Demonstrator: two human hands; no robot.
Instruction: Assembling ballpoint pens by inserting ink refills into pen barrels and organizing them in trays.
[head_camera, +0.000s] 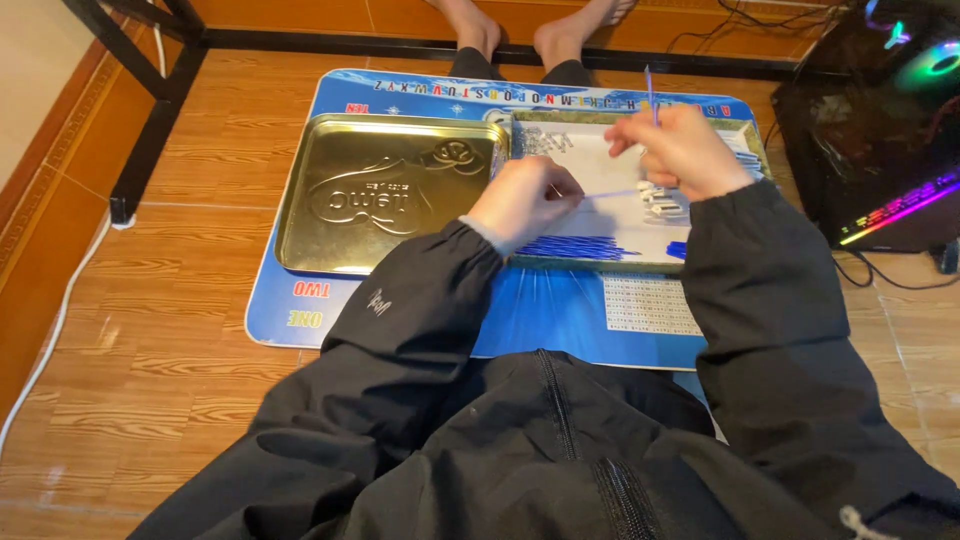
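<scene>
Two hands pinch thin blue plastic pens: left hand and right hand, fingers closed, over a metal tin.

We sit with both arms reaching forward and down, sleeves of a black jacket covering us to the wrists. Our left hand rests low with its back turned up, the fingers curled inward and pinched together at the tips. Our right hand is raised a little higher and farther forward, its fingers also bent and closed in a pinch, the knuckles facing up. The two hands lie near each other but apart. Our right forearm slopes steeply down from the elbow; our left forearm angles in across the lap.
</scene>
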